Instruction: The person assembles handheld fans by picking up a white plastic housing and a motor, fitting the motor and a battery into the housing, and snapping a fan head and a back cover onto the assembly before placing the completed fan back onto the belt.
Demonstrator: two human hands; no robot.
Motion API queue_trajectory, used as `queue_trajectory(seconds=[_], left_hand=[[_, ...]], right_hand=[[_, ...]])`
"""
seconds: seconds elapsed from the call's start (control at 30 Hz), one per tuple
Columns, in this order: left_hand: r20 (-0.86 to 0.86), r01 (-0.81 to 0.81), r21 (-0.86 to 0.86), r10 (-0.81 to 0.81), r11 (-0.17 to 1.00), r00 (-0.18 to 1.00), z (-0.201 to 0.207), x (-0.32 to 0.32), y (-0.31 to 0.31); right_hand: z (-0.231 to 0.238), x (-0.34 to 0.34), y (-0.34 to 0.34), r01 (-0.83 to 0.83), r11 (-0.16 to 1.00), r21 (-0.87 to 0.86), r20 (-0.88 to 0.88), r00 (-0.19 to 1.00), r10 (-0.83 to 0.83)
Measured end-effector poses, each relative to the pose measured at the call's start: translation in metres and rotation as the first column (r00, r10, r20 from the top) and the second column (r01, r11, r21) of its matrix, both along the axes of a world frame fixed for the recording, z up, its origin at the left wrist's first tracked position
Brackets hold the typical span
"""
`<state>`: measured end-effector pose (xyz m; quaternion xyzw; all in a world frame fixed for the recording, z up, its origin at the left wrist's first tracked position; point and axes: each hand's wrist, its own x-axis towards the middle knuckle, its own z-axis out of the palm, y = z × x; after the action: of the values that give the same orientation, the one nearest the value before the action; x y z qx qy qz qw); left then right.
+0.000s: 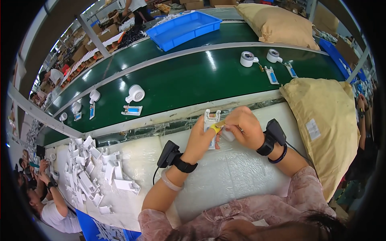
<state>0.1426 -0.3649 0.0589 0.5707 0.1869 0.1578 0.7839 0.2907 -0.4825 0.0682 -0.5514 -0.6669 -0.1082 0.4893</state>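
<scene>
My left hand (200, 138) is closed around a long white plastic housing (212, 115), held upright over the plastic-covered table. Its forked top end sticks out above my fingers, and a bit of blue shows lower down. Something yellow (216, 128) is at my left thumb; I cannot tell if it is a wrap or a part. My right hand (244, 125) is pinched close against the housing by the yellow piece. What its fingertips grip is hidden. A whitish rounded part (228, 135) shows under the right fingers.
Loose white plastic housings (86, 176) lie piled at left. On the green conveyor (177, 87) sit several round white heads (136, 93) wired to housings with blue cells (132, 110). A blue tray (185, 30) stands beyond; a tan sack (321, 120) sits at right. Other people work at left.
</scene>
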Motion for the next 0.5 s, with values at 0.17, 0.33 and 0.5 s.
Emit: queue_trajectory(seconds=[0.17,0.33,0.5], left_hand=[[0.121,-0.008,0.117,-0.007,0.993,0.993,0.0,-0.004,-0.009],[0.147,-0.021,0.206,-0.009,0.978,0.989,0.001,-0.004,-0.013],[0.131,0.007,0.246,-0.041,0.969,0.991,0.002,-0.005,-0.014]], right_hand=[[-0.001,-0.002,-0.003,-0.026,1.0,0.015,-0.003,1.0,0.026],[-0.002,-0.004,-0.003,-0.023,0.999,0.04,-0.007,1.0,0.024],[-0.002,-0.003,-0.003,-0.006,0.999,0.053,-0.005,1.0,0.006]])
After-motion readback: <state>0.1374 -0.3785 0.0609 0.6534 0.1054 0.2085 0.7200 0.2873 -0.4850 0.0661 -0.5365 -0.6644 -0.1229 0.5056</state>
